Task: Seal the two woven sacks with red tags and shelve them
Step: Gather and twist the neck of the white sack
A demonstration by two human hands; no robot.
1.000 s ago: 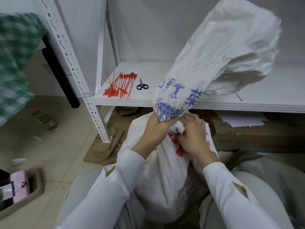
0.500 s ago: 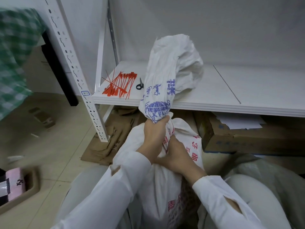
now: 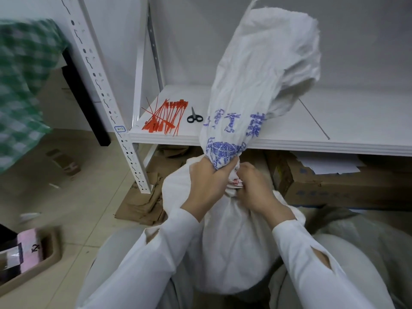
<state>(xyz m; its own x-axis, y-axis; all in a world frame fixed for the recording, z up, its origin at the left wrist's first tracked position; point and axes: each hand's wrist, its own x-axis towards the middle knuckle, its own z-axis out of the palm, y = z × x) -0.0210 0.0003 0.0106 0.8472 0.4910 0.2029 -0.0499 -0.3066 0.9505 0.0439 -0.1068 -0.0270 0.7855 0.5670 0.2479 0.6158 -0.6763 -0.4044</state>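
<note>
Woven sack sat below shelf front edge. My left hand clenched its bunched neck, right hand pinched folds just under. Step: gathering neck, not sealed. Next needed one of red tags, shelf's front left corner.
</note>
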